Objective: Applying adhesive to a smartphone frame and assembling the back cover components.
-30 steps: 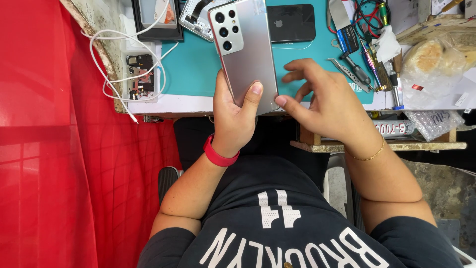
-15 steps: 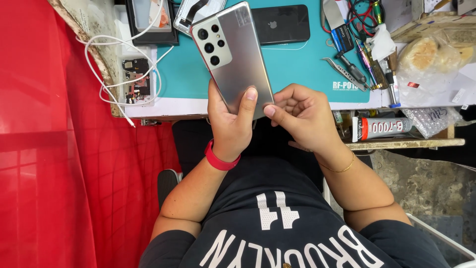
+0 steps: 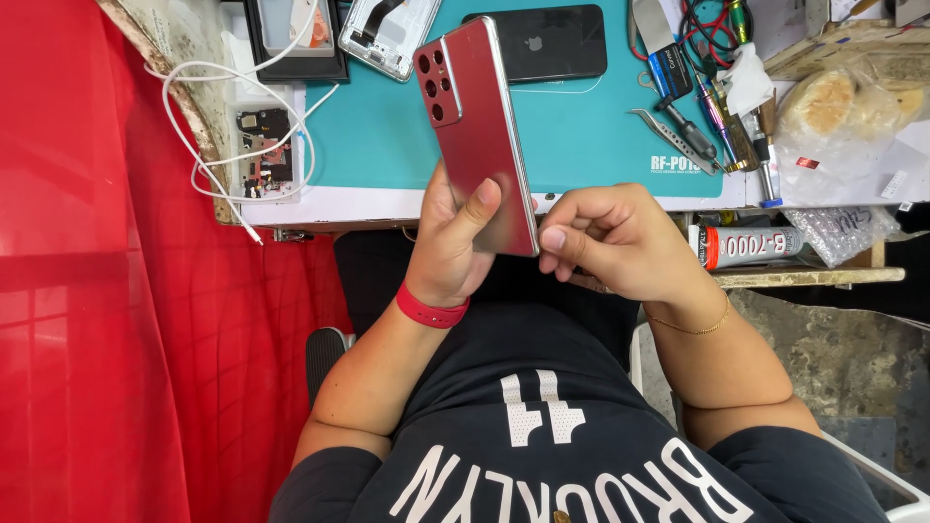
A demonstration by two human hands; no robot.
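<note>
My left hand (image 3: 453, 237) grips a smartphone (image 3: 477, 126) back side up, thumb laid across its lower part. The glossy back with its camera cluster now mirrors the red curtain. It is held above the near edge of the teal work mat (image 3: 581, 126). My right hand (image 3: 615, 237) sits just right of the phone's bottom corner, fingers curled, thumb and fingertips touching that lower edge. A red band circles my left wrist and a thin gold bracelet my right.
A black phone (image 3: 552, 41) lies face down on the mat. Tweezers and screwdrivers (image 3: 693, 121) lie at the mat's right. A white cable (image 3: 223, 136), small circuit parts and a phone frame (image 3: 387, 34) are at left. A glue tube (image 3: 746, 247) lies on a lower shelf. A red curtain (image 3: 107, 291) hangs left.
My left hand tilted the phone, so its back went from silver-grey to reflecting red. My right hand closed from spread fingers into a curl and came to the phone's lower edge.
</note>
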